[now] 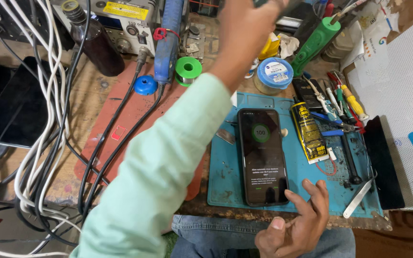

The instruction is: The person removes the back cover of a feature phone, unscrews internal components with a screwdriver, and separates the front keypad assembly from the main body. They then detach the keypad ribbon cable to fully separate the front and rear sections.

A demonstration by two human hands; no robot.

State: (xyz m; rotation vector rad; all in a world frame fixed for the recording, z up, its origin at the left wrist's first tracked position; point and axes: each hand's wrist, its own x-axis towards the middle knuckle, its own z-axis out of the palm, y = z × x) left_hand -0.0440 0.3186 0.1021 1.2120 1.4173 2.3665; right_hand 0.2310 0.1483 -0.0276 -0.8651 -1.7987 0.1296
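Black slab smartphone (264, 156), screen lit, flat on blue silicone mat (225, 181) nr worktop's front edge. Right hand (297, 224) open, fingertip at phone's lower corner. Left hand (247, 24) raised over rear edge; grip can't be told.

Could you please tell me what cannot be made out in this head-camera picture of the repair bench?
- Left hand: cut off by the top edge; whatever it grips is blurred and mostly out of view.
- Red mat and blue mat: partly hidden by the green sleeve.
- Right hand: fingertips near the phone, contact unclear.
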